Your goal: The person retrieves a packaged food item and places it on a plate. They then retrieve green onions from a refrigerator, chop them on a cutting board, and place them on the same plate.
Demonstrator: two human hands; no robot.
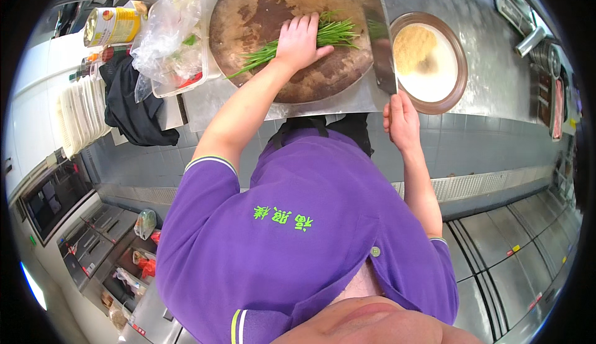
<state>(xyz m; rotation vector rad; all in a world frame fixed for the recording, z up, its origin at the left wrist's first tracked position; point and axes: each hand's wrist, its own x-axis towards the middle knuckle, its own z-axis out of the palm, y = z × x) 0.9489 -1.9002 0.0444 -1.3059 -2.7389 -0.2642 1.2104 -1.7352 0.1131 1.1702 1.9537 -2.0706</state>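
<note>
A bunch of thin green stalks, like chives (337, 33), lies across the round wooden chopping block (307, 85). My left hand (300, 41) rests over the middle of the bunch and holds it down, fingers together and thumb apart. In my right hand (402, 119) is the handle of a cleaver (384, 46). Its broad blade points away from me along the block's right edge, apart from the stalks. Just right of the blade stands a brown-rimmed bowl (458, 71) of white and tan powder.
Left of the block, a clear plastic tub (179, 90) holds plastic bags (172, 36). Beyond it are a yellow-labelled can (111, 26), a black cloth (132, 106) and stacked white baskets (81, 113). The steel counter (498, 83) extends right, towards trays (556, 106) at the far end.
</note>
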